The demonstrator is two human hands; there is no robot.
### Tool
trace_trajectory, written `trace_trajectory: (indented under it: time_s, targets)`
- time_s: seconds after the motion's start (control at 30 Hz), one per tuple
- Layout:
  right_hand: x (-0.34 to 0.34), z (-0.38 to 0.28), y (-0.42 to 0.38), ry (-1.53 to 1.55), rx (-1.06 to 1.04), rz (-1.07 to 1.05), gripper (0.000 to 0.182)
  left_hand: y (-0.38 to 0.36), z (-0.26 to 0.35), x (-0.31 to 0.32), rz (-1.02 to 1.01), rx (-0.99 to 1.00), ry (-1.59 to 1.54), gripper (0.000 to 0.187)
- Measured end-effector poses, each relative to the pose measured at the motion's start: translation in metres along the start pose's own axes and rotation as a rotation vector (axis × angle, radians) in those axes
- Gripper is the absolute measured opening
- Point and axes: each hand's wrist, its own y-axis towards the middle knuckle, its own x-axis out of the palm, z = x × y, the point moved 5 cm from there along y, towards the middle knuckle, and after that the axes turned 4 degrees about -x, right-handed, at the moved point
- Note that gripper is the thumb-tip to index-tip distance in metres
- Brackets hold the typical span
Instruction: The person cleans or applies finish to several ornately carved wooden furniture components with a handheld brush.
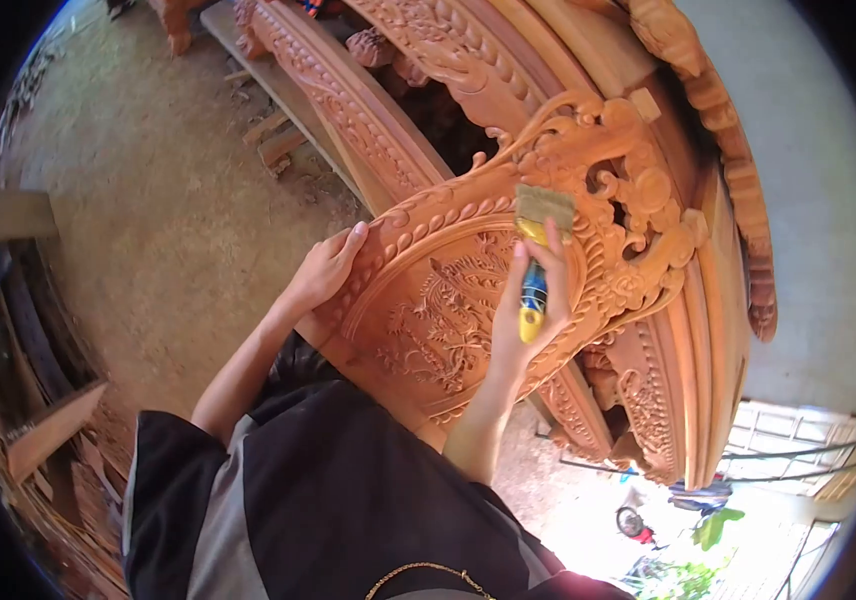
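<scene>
my r hand (510,322) grips the brush (545,208), l hand (326,268) on panel (483,290) (grip unclear), best stroke light w/ the carving (443,325).

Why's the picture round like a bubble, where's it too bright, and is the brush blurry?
Head view: black corners round it off, perhaps from a very wide lens; daylight around the motorbike washes out white; the brush in the right hand looks fairly sharp.
</scene>
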Motion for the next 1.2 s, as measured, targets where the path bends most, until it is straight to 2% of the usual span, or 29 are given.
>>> trace_trajectory:
  time_s: [0.03,0.07,0.13,0.2,0.23,0.27,0.3,0.37,0.4,0.47,0.5,0.53,0.6,0.63,0.7,0.73,0.8,0.83,0.87,0.9,0.93,0.97,1.0,1.07,1.1,1.17,1.2]
  targets:
    - [-0.005,-0.004,0.000,-0.111,-0.042,0.175,0.017,-0.003,0.006,0.000,-0.011,-0.036,0.028,0.062]
    - [0.001,-0.008,-0.001,-0.107,-0.050,0.157,0.017,-0.003,0.007,0.000,-0.025,-0.070,0.059,0.062]
    - [0.030,-0.022,-0.011,0.063,-0.141,-0.299,0.021,-0.002,0.005,-0.001,0.007,-0.029,0.092,0.062]
    - [0.051,-0.033,-0.022,0.253,-0.049,-0.736,0.013,0.004,-0.004,0.001,0.030,0.016,0.135,0.063]
    - [0.057,-0.029,-0.028,0.252,-0.051,-0.836,0.016,0.008,-0.010,0.002,0.065,0.093,0.145,0.063]
    - [0.058,-0.027,-0.028,0.255,-0.054,-0.839,0.016,0.011,-0.014,0.001,0.102,0.170,0.156,0.064]
    - [0.051,-0.021,-0.020,0.208,-0.007,-0.663,0.015,0.006,-0.004,-0.004,0.109,0.169,0.154,0.064]
    - [0.036,-0.004,-0.010,0.103,0.070,-0.304,0.011,-0.008,0.008,-0.002,-0.143,-0.235,-0.009,0.062]
    - [0.041,0.000,-0.006,0.103,0.068,-0.306,0.011,-0.007,0.004,-0.002,-0.142,-0.235,-0.011,0.062]
    - [0.026,-0.004,0.003,-0.104,-0.111,0.142,0.008,-0.002,-0.001,-0.004,-0.055,-0.115,0.070,0.062]
    - [0.028,-0.013,0.005,-0.172,-0.174,0.053,0.008,-0.002,-0.002,-0.003,-0.058,-0.114,0.070,0.062]
    - [0.026,-0.021,0.004,-0.175,-0.175,0.054,0.008,-0.003,-0.004,-0.001,-0.093,-0.156,-0.040,0.061]
    - [0.046,-0.038,-0.008,0.011,-0.128,-0.470,0.013,-0.001,-0.014,0.003,-0.132,-0.196,-0.151,0.060]
    - [0.039,-0.045,-0.007,0.007,-0.129,-0.469,0.013,0.005,-0.021,0.004,-0.118,-0.141,-0.200,0.059]
    - [0.044,-0.046,-0.016,0.045,0.007,-0.885,0.013,0.008,-0.023,0.004,-0.102,-0.083,-0.250,0.058]
    - [0.044,-0.044,-0.015,0.045,0.005,-0.884,0.013,0.006,-0.017,0.001,-0.077,-0.033,-0.168,0.057]
    - [0.031,-0.033,-0.001,0.054,-0.073,-0.400,0.014,0.007,-0.012,-0.007,-0.054,0.021,-0.078,0.056]
    - [0.026,-0.028,0.004,-0.100,-0.158,-0.222,0.012,0.008,-0.010,-0.009,-0.046,0.065,-0.055,0.053]
    - [0.026,-0.024,0.003,-0.103,-0.156,-0.217,0.012,0.009,-0.008,-0.010,-0.040,0.110,-0.034,0.049]
    - [0.022,-0.024,0.004,-0.139,-0.147,-0.113,0.011,0.007,-0.002,-0.011,-0.045,0.112,-0.033,0.049]
    - [0.017,-0.023,0.005,-0.174,-0.140,-0.008,0.011,0.005,0.006,-0.016,-0.010,0.122,-0.008,0.039]
    - [0.022,-0.015,-0.003,-0.179,-0.144,-0.092,0.016,0.003,0.014,-0.020,0.026,0.132,0.020,0.030]
    - [0.021,-0.019,-0.009,-0.180,-0.142,-0.085,0.016,0.002,0.017,-0.019,0.022,0.135,0.024,0.030]
    - [0.038,-0.026,-0.026,0.029,-0.044,-0.351,0.024,-0.012,0.048,-0.019,0.317,0.635,0.475,0.020]
    - [0.040,-0.029,-0.031,0.023,-0.041,-0.335,0.024,-0.016,0.056,-0.016,0.305,0.648,0.479,0.020]
    - [0.046,-0.034,-0.038,0.105,-0.047,-0.345,0.028,-0.032,0.080,0.003,0.148,0.880,0.622,0.038]
    - [0.045,-0.037,-0.039,0.099,-0.048,-0.325,0.028,-0.037,0.088,0.010,0.137,0.899,0.627,0.038]
